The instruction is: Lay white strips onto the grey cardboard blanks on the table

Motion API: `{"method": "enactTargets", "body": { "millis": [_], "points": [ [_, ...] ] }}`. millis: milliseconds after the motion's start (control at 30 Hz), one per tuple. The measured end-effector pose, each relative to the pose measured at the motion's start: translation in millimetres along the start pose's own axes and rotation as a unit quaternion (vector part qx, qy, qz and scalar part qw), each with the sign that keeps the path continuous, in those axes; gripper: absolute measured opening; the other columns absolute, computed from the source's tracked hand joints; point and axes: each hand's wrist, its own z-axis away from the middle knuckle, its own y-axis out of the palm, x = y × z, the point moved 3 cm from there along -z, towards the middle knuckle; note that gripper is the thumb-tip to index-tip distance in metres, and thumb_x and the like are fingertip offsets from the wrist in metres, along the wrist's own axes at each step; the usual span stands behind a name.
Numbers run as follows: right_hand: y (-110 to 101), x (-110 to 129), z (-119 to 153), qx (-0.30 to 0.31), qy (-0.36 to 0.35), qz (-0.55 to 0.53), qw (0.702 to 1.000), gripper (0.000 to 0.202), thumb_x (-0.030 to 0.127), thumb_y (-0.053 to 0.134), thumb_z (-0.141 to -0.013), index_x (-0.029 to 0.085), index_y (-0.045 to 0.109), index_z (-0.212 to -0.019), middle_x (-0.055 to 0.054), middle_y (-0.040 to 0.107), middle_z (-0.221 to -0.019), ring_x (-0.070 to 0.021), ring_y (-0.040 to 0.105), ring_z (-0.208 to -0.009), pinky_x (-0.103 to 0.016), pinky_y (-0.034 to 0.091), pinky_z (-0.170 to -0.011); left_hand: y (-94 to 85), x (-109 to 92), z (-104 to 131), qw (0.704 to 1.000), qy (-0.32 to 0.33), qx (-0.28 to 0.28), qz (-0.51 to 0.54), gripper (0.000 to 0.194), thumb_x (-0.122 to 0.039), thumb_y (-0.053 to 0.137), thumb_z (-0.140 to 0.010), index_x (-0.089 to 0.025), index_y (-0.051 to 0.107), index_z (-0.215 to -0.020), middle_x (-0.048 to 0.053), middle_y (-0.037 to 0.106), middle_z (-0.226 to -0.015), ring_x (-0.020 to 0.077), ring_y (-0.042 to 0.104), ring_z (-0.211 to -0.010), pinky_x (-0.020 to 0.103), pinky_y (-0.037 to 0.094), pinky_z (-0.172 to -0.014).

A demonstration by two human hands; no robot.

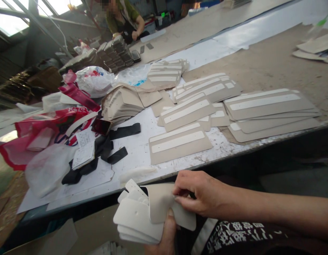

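At the bottom centre, my left hand (166,232) is closed round a fanned bundle of white and beige pieces (138,216), its thumb on top. My right hand (191,191) comes in from the right and pinches the edge of a beige piece (160,200) at the top of the bundle; that piece is bent upward. A single beige panel with white strips (179,143) lies on the table just beyond my hands. Further back are overlapping panels (187,109) and a stack of them (270,106) on the right.
The table's front edge (259,143) runs between my hands and the panels. Left are black strips (125,131), a notepad (84,150), a red bag (52,124) and a stack of beige pieces (122,106). Another person (126,17) works at the far side beside grey stacks (116,53).
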Motion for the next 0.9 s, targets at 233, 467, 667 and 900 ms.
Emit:
{"method": "enactTargets", "body": {
  "millis": [233,467,667,900],
  "points": [
    [0,-2,-3,-0.004,0.041,-0.007,0.999,0.011,0.004,0.056,-0.069,0.013,0.061,-0.068,0.000,0.056,-0.070,-0.0106,0.051,-0.065,-0.020,0.037,-0.060,4.0,-2,-6,1.000,-0.004,-0.003,-0.007,0.039,-0.038,0.075,-0.059,-0.017,0.063,-0.090,0.009,0.067,-0.098,0.0335,0.057,-0.106,0.047,0.039,-0.101],
    [5,-11,-3,-0.014,0.043,-0.053,0.998,0.007,0.010,0.061,-0.072,0.014,0.061,-0.078,-0.001,0.058,-0.075,-0.0106,0.052,-0.066,-0.019,0.040,-0.059,13.1,-15,-2,1.000,-0.001,0.012,0.020,0.042,-0.042,0.070,-0.064,-0.014,0.063,-0.095,0.009,0.068,-0.088,0.0290,0.061,-0.098,0.040,0.049,-0.089],
    [6,-6,1,-0.009,-0.046,0.100,0.994,0.012,0.015,0.048,-0.085,0.012,0.055,-0.075,-0.004,0.052,-0.077,-0.0124,0.048,-0.066,-0.023,0.039,-0.060,21.8,-23,-1,0.998,-0.015,0.036,0.039,0.036,-0.039,0.066,-0.065,-0.015,0.061,-0.091,0.007,0.067,-0.083,0.0264,0.062,-0.092,0.037,0.049,-0.086],
    [12,-14,-7,-0.046,-0.004,0.030,0.998,0.006,0.009,0.050,-0.074,0.015,0.050,-0.074,-0.002,0.052,-0.074,-0.0119,0.046,-0.064,-0.022,0.038,-0.058,8.3,-15,0,0.996,-0.045,0.074,0.029,0.024,-0.041,0.066,-0.071,-0.018,0.060,-0.071,0.003,0.062,-0.067,0.0242,0.061,-0.084,0.036,0.050,-0.077]
  ]
}}
